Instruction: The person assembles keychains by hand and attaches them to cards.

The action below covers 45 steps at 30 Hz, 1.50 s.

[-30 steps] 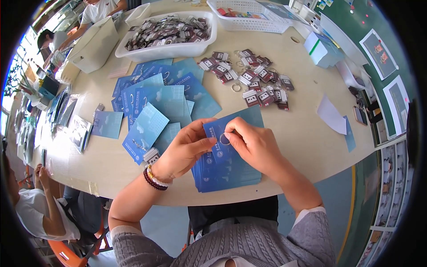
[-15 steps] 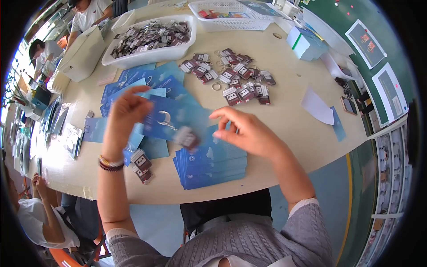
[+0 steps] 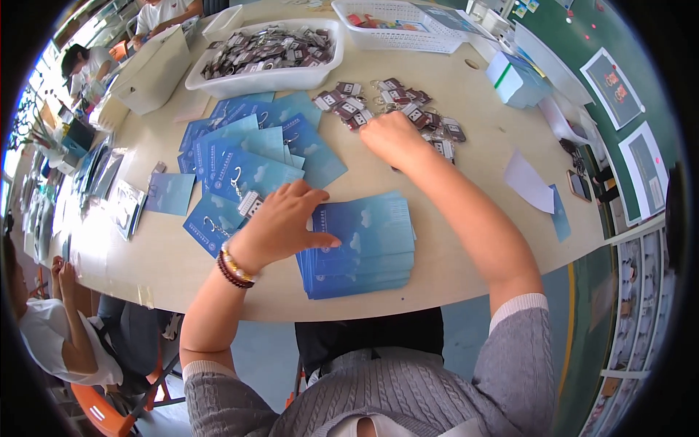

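My left hand (image 3: pixel 285 222), thumb and fingers apart, hovers at the left edge of a neat stack of blue cards (image 3: pixel 368 237). Beside its fingers lies a blue card (image 3: pixel 266 173) with a silver hook and chain, and a keychain (image 3: pixel 250 205) with a pale, dark-marked face partly behind the hand. My right hand (image 3: pixel 393 138) is curled down at the near side of a loose pile of brown-and-white keychains (image 3: pixel 352 109). Its fingertips are hidden, so what they pinch, if anything, does not show.
Overlapping blue cards with keychains (image 3: pixel 309 149) spread left of the stack. Behind them stands a white tub (image 3: pixel 266 81) full of keychains, with a white perforated basket (image 3: pixel 408 40) to its right. A pale paper sheet (image 3: pixel 528 182) and a phone (image 3: pixel 579 185) lie at right. Other people sit at left.
The card with a keychain that my left hand held now lies among the cards at left, and that hand is empty. My right hand has reached forward to the loose keychains.
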Each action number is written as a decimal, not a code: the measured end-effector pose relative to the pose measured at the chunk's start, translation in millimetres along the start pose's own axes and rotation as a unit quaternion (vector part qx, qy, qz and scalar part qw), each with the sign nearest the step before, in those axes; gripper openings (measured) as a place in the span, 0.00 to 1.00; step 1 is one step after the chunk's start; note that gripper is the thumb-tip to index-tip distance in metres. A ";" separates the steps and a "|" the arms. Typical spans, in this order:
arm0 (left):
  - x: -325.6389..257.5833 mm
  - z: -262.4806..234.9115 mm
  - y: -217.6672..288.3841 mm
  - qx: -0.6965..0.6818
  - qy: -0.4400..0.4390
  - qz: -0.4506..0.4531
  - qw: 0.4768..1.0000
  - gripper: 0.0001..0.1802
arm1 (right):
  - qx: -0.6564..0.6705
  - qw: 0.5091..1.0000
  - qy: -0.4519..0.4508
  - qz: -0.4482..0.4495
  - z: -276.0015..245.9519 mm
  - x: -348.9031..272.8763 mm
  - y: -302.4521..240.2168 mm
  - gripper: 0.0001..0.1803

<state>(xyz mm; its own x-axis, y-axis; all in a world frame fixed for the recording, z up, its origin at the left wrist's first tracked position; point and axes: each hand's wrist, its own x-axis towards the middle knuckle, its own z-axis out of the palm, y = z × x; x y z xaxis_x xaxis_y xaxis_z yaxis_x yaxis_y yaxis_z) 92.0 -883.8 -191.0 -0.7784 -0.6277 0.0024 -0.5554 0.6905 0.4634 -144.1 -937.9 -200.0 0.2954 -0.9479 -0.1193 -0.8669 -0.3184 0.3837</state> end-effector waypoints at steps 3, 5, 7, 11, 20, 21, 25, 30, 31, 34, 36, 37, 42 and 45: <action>3.5 2.9 -0.5 -0.073 -0.021 -0.005 0.997 0.30 | 0.066 0.995 0.069 0.000 21.3 -6.2 18.6 0.05; 3.2 1.2 0.4 -0.140 -0.007 -0.027 0.990 0.29 | 0.146 0.982 0.119 0.025 18.5 -21.2 25.5 0.04; 2.3 3.0 -3.0 -0.208 0.007 -0.052 0.977 0.27 | 0.224 0.959 0.168 0.048 12.7 -33.8 31.0 0.04; 7.6 -5.4 -1.7 -0.312 -0.014 -0.109 0.944 0.21 | 0.437 0.883 0.138 0.098 15.4 -47.0 37.0 0.07; 9.0 -3.8 4.6 -0.352 -0.027 -0.153 0.923 0.14 | 0.058 0.995 0.072 -0.048 25.7 -10.9 13.9 0.05; 9.2 -3.2 3.9 -0.318 -0.016 -0.140 0.937 0.13 | 0.049 0.996 0.067 -0.044 25.6 -9.0 13.8 0.04; 4.6 -10.7 1.0 -0.396 -0.025 -0.164 0.903 0.11 | 0.193 0.975 0.104 -0.022 17.8 -19.6 21.8 0.04; 4.7 5.5 -6.7 -0.420 0.089 -0.076 0.900 0.07 | 0.458 0.881 0.102 0.057 19.1 -40.8 44.6 0.07; 5.1 7.5 -7.0 -0.425 0.089 -0.074 0.898 0.07 | 0.595 0.791 0.138 0.043 22.3 -43.8 48.0 0.07; 4.6 7.7 -6.8 -0.410 0.113 -0.079 0.902 0.07 | 0.797 0.575 0.183 0.039 24.1 -51.5 53.2 0.07; 3.4 4.3 -7.1 -0.421 0.077 -0.109 0.897 0.07 | 0.889 0.409 0.204 0.036 20.5 -55.8 50.6 0.07; 3.7 6.2 -8.9 -0.421 0.076 -0.108 0.897 0.07 | 0.888 0.410 0.205 0.036 23.4 -57.7 53.3 0.07; 6.6 -3.0 -4.4 -0.539 -0.048 -0.137 0.829 0.18 | 0.909 0.390 0.144 0.031 14.4 -79.2 51.8 0.05; 2.2 -3.2 -2.4 -0.568 -0.045 -0.124 0.813 0.25 | 0.896 0.429 0.109 0.039 -2.6 -94.0 41.3 0.07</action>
<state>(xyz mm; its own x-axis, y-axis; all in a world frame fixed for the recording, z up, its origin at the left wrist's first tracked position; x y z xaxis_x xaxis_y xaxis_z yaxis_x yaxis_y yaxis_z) 92.5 -888.0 -189.3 -0.7310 -0.6321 -0.2569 -0.1106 -0.2618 0.9588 -206.6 -861.9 -170.6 0.0983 -0.9951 -0.0058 0.2624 0.0315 -0.9644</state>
